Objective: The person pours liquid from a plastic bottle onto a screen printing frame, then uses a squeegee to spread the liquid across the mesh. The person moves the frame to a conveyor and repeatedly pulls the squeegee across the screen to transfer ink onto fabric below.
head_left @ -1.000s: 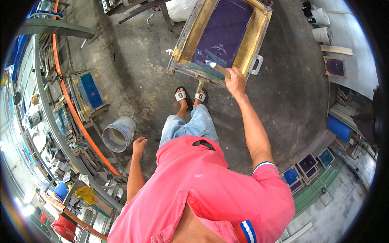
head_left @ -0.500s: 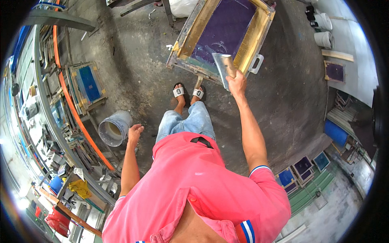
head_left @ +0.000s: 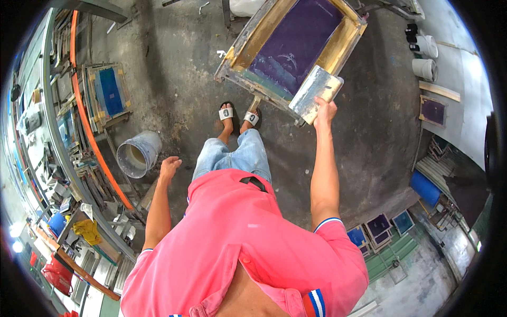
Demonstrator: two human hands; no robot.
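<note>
My right hand (head_left: 325,112) grips a wide silver metal scraper (head_left: 316,94) with yellowish stains. The scraper is tilted over the near right corner of a screen-printing frame (head_left: 239,46); whether it touches the frame, I cannot tell. Purple mesh (head_left: 296,45) fills the frame, with a small pale design and smears toward its near end. My left hand (head_left: 169,167) hangs at my left side with its fingers curled together, seemingly empty. Beside that hand, apart from it, stands a stained whitish bucket (head_left: 140,153).
Several framed screens lean at the left, one with a blue panel (head_left: 110,92). An orange strip (head_left: 87,113) runs along that side. Two white buckets (head_left: 424,58) stand at the far right, with a blue cylinder (head_left: 425,188) nearer. More screens (head_left: 378,225) lean at the lower right.
My right hand has turned the scraper, so its broad silver face now shows, and carried it slightly right and nearer. My left hand stays low at my side. The view has shifted a little.
</note>
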